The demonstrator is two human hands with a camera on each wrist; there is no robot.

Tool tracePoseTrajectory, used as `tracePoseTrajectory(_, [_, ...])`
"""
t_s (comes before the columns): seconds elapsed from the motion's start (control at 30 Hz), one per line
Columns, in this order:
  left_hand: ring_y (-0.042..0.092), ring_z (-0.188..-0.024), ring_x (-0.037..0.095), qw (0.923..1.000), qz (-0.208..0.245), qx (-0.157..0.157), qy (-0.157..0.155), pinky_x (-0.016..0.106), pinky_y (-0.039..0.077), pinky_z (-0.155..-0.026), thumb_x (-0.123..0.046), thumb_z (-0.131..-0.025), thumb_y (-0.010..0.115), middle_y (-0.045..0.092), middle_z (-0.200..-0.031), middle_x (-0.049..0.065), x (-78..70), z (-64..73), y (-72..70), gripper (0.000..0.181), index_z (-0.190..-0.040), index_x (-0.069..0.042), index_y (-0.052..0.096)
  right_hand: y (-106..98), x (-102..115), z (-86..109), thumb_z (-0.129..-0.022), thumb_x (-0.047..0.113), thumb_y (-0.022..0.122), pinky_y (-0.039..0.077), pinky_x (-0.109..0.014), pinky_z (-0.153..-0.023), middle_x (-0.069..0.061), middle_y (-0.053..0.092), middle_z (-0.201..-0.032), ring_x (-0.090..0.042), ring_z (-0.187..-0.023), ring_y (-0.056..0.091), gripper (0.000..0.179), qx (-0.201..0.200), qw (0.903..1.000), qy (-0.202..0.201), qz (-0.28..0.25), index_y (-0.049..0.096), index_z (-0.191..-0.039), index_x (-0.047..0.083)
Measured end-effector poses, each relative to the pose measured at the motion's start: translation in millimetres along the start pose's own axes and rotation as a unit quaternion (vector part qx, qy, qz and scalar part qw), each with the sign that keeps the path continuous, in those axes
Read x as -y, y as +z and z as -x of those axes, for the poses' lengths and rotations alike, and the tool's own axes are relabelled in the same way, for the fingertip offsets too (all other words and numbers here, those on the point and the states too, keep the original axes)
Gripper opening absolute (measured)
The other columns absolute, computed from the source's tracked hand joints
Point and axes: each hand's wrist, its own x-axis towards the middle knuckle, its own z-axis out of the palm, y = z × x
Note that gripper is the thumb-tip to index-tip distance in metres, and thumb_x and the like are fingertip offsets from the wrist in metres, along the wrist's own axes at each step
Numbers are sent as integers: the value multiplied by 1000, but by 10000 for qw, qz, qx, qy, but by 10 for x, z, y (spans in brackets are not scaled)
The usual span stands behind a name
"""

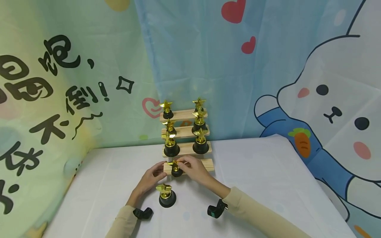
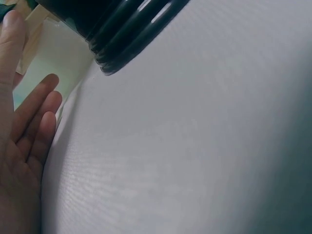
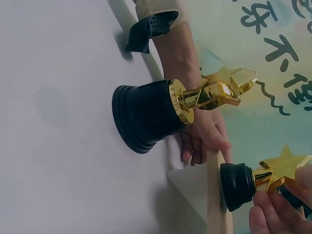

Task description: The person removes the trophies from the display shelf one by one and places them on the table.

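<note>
My right hand [image 1: 193, 168] pinches the gold star of a small star trophy [image 1: 177, 172] by its points. That trophy's black base is against the lowest step of a wooden stepped stand [image 1: 207, 164], near the left end. At that end, my left hand [image 1: 152, 178] holds the step's edge between thumb and index finger; its other fingers [image 2: 36, 109] hang loose below. A larger star trophy [image 1: 167, 199] stands upright on the white table in front of the stand, between my forearms. Its ridged black base [image 2: 131, 34] is close in the left wrist view.
Several more star trophies stand in two columns on the upper steps, such as one at the right [image 1: 200, 147] and one at the left [image 1: 171, 149]. Behind the white table [image 1: 253, 185] hangs a printed cloth [image 1: 190, 59] with a cartoon bear and hearts.
</note>
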Motion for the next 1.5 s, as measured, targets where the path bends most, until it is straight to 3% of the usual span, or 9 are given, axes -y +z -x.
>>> tracePoseTrajectory(0.3, [64, -107, 22, 10000, -62, -67, 8, 22, 49, -88, -22, -93, 66, 64, -125, 18, -5, 5, 26, 55, -141, -6, 48, -93, -20, 182, -96, 21, 60, 53, -23, -77, -8, 71, -105, -19, -91, 66, 21, 76, 9998, -118, 165, 71, -110, 8])
tracePoseTrajectory(0.83, [64, -105, 19, 9999, -112, -88, 46, 22, 49, -87, -23, -93, 66, 64, -124, 18, 22, 9, 28, 55, -142, -6, 47, -86, -80, 538, -97, 21, 60, 53, -20, -77, -7, 69, -105, -10, -88, 64, 22, 489, 9983, -113, -279, 70, -111, 7])
tracePoseTrajectory(1.03, [64, -108, 25, 9997, -131, -197, 7, 23, 49, -88, -24, -92, 67, 64, -124, 18, -4, 10, 36, 55, -141, -6, 48, -75, -144, 650, -97, 20, 60, 53, -21, -76, -10, 69, -103, -16, -88, 66, 22, 568, 9975, -247, -336, 70, -108, 4])
tracePoseTrajectory(1.23, [64, -107, 22, 9997, -188, -143, 5, 22, 49, -87, -24, -93, 66, 64, -124, 17, -15, 12, 32, 55, -141, -6, 48, -71, -216, 746, -96, 21, 60, 54, -20, -78, -11, 69, -105, -15, -91, 67, 21, 634, 9973, -133, -351, 70, -106, 4])
tracePoseTrajectory(1.33, [64, -105, 21, 9997, -170, -164, 54, 22, 49, -86, -22, -93, 66, 65, -123, 17, 15, -2, 37, 54, -141, -4, 48, -69, -237, 771, -97, 21, 60, 54, -21, -79, -12, 69, -108, -17, -92, 67, 22, 653, 9971, -114, -385, 70, -106, 5])
tracePoseTrajectory(1.5, [64, -104, 23, 9991, -204, -359, 31, 23, 50, -84, -18, -93, 66, 65, -121, 17, 234, -82, 94, 52, -141, -7, 48, -59, -264, 787, -96, 20, 61, 54, -22, -78, -11, 70, -107, -19, -91, 67, 20, 653, 9971, -90, -373, 70, -105, 5])
